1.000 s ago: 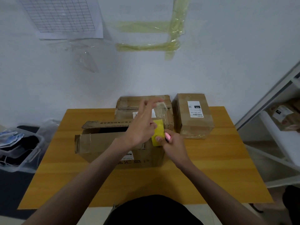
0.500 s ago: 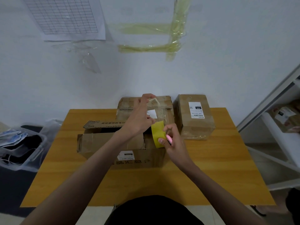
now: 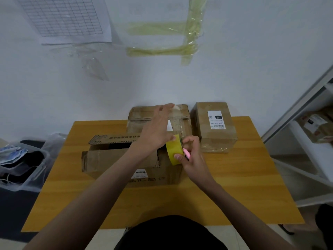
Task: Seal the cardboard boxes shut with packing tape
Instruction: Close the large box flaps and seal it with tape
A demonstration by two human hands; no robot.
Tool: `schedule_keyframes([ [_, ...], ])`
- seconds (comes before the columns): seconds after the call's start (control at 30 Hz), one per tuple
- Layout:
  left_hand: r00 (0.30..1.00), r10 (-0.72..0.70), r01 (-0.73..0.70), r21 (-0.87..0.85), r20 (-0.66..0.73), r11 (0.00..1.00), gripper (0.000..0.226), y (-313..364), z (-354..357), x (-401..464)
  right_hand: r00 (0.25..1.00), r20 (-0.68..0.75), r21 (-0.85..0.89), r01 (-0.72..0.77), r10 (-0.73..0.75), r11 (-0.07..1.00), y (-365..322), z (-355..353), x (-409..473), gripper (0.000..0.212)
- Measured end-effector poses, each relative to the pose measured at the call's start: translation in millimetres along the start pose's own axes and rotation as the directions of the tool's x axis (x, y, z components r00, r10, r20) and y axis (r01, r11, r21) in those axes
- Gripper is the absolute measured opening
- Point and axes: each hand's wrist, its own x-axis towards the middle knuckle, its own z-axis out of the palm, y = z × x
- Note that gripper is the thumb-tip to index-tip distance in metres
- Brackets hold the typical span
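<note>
Two hands meet above the open box (image 3: 126, 163): the right hand (image 3: 191, 156) grips the yellow tape roll (image 3: 173, 152) along with a pink tool (image 3: 186, 153), while the left hand (image 3: 156, 132) pinches the tape's free end, drawn up and away. The strip runs away from the body; the box's unsealed flaps lie directly below, nearer the left hand, on the surface (image 3: 234, 186).

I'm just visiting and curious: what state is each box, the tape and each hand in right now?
Near box: flaps open, unsealed.
Rear box: flaps down.
Right box: closed, labelled.
Tape roll: held, strip drawn out.
Left hand: pinches the strip's end.
Right hand: grips the roll and a pink tool.
</note>
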Motion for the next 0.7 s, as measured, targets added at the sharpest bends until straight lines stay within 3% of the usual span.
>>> schedule_keyframes([
  [0.23, 0.991, 0.118, -0.114, 0.061, -0.055, 0.992, 0.111, 28.4, -0.7, 9.5, 0.99, -0.137, 0.015, 0.027, -0.025, 1.0, -1.0, -18.1, -1.2, 0.036],
  [0.4, 0.992, 0.128, -0.124, 0.154, -0.017, 0.98, 0.129, 28.0, -2.3, 27.4, 0.983, -0.181, -0.027, -0.01, 0.005, 1.0, 8.7, -32.9, -6.1, 0.035],
  [0.53, 0.997, 0.058, -0.06, -0.035, -0.045, 0.998, 0.115, 20.0, -0.2, 32.6, 0.97, -0.19, -0.139, -0.18, 0.152, 0.974, 44.5, -42.2, 3.6, 0.028],
  [0.63, 0.998, 0.045, -0.052, -0.229, -0.035, 0.972, 0.097, 17.6, 5.7, 26.3, 0.929, -0.14, -0.346, -0.37, 0.342, 0.862, 93.6, -39.1, 10.0, 0.021],
  [0.7, 0.999, 0.041, -0.044, -0.339, -0.016, 0.94, 0.084, 15.5, 6.9, 19.6, 0.905, -0.11, -0.445, -0.415, 0.412, 0.793, 124.3, -31.7, 5.7, 0.015],
])
